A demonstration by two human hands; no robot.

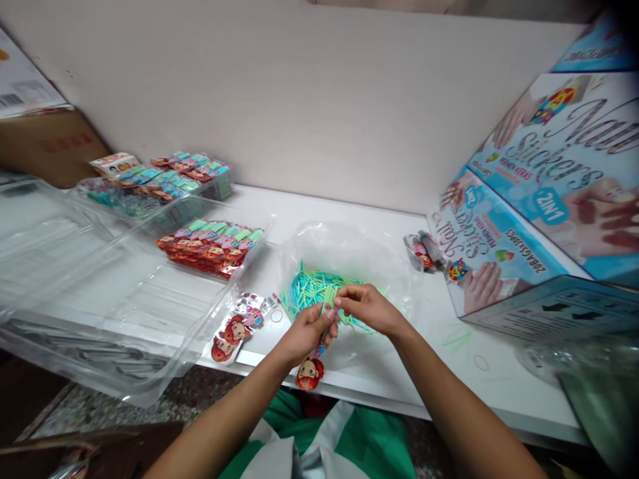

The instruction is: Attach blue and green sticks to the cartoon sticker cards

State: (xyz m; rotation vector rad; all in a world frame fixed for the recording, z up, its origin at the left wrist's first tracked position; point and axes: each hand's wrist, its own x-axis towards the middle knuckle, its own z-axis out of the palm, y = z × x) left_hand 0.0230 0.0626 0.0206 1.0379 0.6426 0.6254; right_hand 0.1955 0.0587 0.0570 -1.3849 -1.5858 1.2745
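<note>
My left hand point(310, 332) is closed around a printed packet point(309, 372) with a red-haired cartoon figure, which hangs below the fingers. Light green sticks point(330, 296) stand up from the top of that grip. At their right side, the fingers of my right hand point(367, 307) are pinched together against the sticks and packet top; exactly what they hold is too small to make out. Behind both hands lies a clear plastic bag point(344, 243) with many blue and green sticks point(312, 286) in it. More cartoon packets point(233, 332) lie on the table left of my left hand.
Clear trays point(134, 293) cover the left side, with packed cartoon packets point(214, 247) in and behind them. Printed blue boxes point(524, 219) stand at the right, near small dark packets point(423, 251). A brown carton point(47, 146) is at the far left; loose green sticks point(456, 342) lie right.
</note>
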